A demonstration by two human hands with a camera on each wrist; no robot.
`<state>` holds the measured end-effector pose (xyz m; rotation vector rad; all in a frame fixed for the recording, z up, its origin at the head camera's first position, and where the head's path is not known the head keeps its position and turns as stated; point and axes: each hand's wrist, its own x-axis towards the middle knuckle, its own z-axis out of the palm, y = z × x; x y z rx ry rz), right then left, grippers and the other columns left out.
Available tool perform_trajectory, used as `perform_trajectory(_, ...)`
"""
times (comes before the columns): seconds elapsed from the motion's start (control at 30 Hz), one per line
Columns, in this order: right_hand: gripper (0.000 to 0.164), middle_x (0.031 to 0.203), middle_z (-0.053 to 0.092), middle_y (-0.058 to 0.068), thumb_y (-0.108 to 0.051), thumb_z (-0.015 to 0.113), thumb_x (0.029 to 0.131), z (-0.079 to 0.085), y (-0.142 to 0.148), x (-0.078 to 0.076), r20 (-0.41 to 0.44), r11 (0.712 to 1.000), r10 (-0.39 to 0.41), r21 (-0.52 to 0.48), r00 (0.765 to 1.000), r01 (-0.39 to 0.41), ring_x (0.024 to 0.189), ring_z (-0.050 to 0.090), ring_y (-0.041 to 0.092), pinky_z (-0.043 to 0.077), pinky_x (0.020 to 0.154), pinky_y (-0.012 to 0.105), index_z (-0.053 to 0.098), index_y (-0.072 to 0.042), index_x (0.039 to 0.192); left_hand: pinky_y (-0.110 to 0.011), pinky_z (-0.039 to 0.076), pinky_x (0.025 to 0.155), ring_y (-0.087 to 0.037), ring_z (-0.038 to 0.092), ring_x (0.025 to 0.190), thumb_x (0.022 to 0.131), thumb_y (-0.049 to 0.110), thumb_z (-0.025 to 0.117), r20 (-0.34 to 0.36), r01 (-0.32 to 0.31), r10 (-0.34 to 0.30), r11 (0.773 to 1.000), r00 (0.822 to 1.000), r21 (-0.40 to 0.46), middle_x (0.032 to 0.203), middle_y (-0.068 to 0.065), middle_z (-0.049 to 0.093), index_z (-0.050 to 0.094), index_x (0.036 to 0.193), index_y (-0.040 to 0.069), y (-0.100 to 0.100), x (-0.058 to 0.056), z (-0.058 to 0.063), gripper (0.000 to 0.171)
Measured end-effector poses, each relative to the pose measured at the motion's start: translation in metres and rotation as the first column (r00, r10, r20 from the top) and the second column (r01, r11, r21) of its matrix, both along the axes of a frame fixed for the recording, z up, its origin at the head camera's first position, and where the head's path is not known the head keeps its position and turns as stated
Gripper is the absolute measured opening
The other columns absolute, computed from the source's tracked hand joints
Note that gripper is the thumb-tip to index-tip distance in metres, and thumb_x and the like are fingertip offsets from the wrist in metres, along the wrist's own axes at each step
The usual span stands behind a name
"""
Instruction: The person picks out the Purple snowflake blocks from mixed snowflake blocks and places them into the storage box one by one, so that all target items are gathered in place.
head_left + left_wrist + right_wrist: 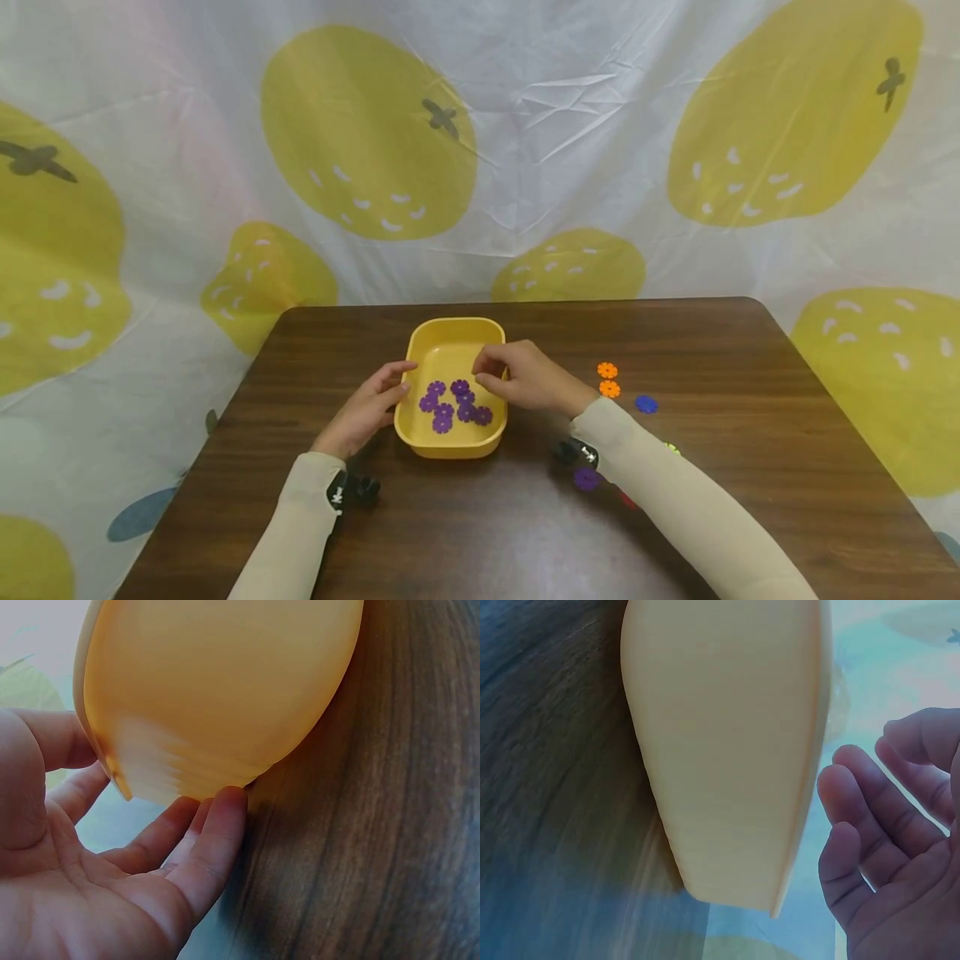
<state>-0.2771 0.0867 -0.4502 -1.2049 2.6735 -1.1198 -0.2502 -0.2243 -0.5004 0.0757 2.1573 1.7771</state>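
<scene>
A yellow plastic tub [450, 450] stands on the table with several purple snowflake-shaped building discs [442, 410] lying in its near half. My left hand [369, 410] grips the tub's left side, the thumb at the rim and the other fingers along the outer wall [225, 690]. Over the tub's right rim reaches my right hand [521, 377], its fingers bent and pointing down above the inside. In the right wrist view those fingers [855, 795] are loosely curled beside the rim, with no disc showing between them.
Right of the tub lie two orange discs [608, 379], a blue disc [646, 404] and a purple disc [587, 479]. A green disc [672, 448] and a red one [628, 500] are partly hidden by the right sleeve [675, 483]. A fruit-patterned curtain [525, 150] hangs behind the brown table [465, 533].
</scene>
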Motion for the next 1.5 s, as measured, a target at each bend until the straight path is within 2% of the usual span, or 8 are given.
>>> perform_trajectory(0.3, 0.007, 0.093, 0.072, -0.01, -0.022, 0.07, 0.103, 0.005, 0.017, 0.008, -0.03, 0.999, 0.016, -0.047, 0.999, -0.017, 0.078, 0.063, 0.007, 0.056, 0.07, 0.026, 0.073, -0.017, 0.106, -0.047, 0.057, 0.107, -0.035, 0.057, 0.136, 0.114, 0.027, 0.049, 0.003, 0.003, -0.003, 1.0, 1.0, -0.008, 0.153, -0.018, 0.046, 0.042, 0.16, 0.023, -0.004, 0.001, 0.002, 0.047)
perform_trajectory(0.43, 0.005, 0.094, 0.073, -0.011, -0.022, 0.072, 0.102, 0.006, 0.025, 0.013, -0.013, 0.998, -0.009, -0.057, 1.0, 0.008, 0.079, 0.064, 0.008, 0.057, 0.069, 0.026, 0.072, -0.022, 0.107, -0.048, 0.056, 0.108, -0.037, 0.055, 0.138, 0.114, 0.026, 0.048, 0.009, 0.006, -0.007, 1.0, 1.0, 0.006, 0.156, -0.019, 0.045, 0.043, 0.159, 0.023, -0.006, 0.002, 0.0, 0.046)
perform_trajectory(0.57, 0.005, 0.092, 0.074, -0.012, -0.022, 0.072, 0.102, 0.006, 0.033, 0.019, 0.008, 0.997, -0.039, -0.063, 0.999, 0.039, 0.078, 0.065, 0.008, 0.056, 0.068, 0.025, 0.073, -0.022, 0.107, -0.051, 0.055, 0.11, -0.039, 0.055, 0.139, 0.114, 0.026, 0.048, 0.003, 0.009, -0.009, 1.0, 1.0, 0.011, 0.157, -0.019, 0.045, 0.043, 0.159, 0.022, -0.006, 0.003, -0.001, 0.046)
perform_trajectory(0.77, 0.007, 0.091, 0.077, -0.004, -0.02, 0.073, 0.102, 0.005, 0.047, 0.024, 0.003, 0.996, -0.051, -0.072, 0.999, 0.051, 0.069, 0.062, 0.011, 0.054, 0.062, 0.025, 0.075, -0.017, 0.107, -0.051, 0.055, 0.109, -0.039, 0.055, 0.139, 0.114, 0.027, 0.048, -0.006, 0.014, -0.014, 1.0, 1.0, 0.01, 0.156, -0.02, 0.045, 0.041, 0.16, 0.02, -0.006, 0.004, -0.002, 0.047)
perform_trajectory(0.97, 0.005, 0.091, 0.077, 0.002, -0.022, 0.071, 0.103, 0.006, 0.062, 0.03, 0.018, 0.997, -0.066, -0.046, 0.998, 0.067, 0.067, 0.061, 0.011, 0.053, 0.06, 0.026, 0.073, -0.021, 0.107, -0.049, 0.056, 0.107, -0.038, 0.056, 0.137, 0.114, 0.026, 0.047, -0.003, 0.008, -0.008, 1.0, 1.0, 0.009, 0.154, -0.02, 0.046, 0.042, 0.16, 0.021, -0.005, 0.004, 0.0, 0.046)
perform_trajectory(1.37, 0.007, 0.087, 0.072, -0.014, -0.02, 0.073, 0.101, -0.006, 0.091, 0.044, 0.042, 0.995, -0.096, -0.005, 0.994, 0.096, 0.069, 0.059, 0.007, 0.052, 0.062, 0.025, 0.073, -0.025, 0.106, -0.047, 0.057, 0.106, -0.038, 0.055, 0.138, 0.114, 0.025, 0.047, 0.002, 0.009, -0.009, 1.0, 1.0, 0.007, 0.154, -0.021, 0.046, 0.041, 0.16, 0.021, -0.001, 0.004, 0.0, 0.047)
perform_trajectory(1.5, 0.006, 0.086, 0.072, -0.014, -0.021, 0.074, 0.1, -0.01, 0.102, 0.048, 0.027, 0.995, -0.095, 0.016, 0.995, 0.095, 0.07, 0.062, 0.004, 0.054, 0.063, 0.024, 0.073, -0.023, 0.106, -0.046, 0.057, 0.105, -0.038, 0.056, 0.137, 0.114, 0.025, 0.047, -0.001, 0.011, -0.011, 1.0, 1.0, 0.004, 0.153, -0.021, 0.046, 0.041, 0.16, 0.02, 0.0, 0.004, -0.001, 0.047)
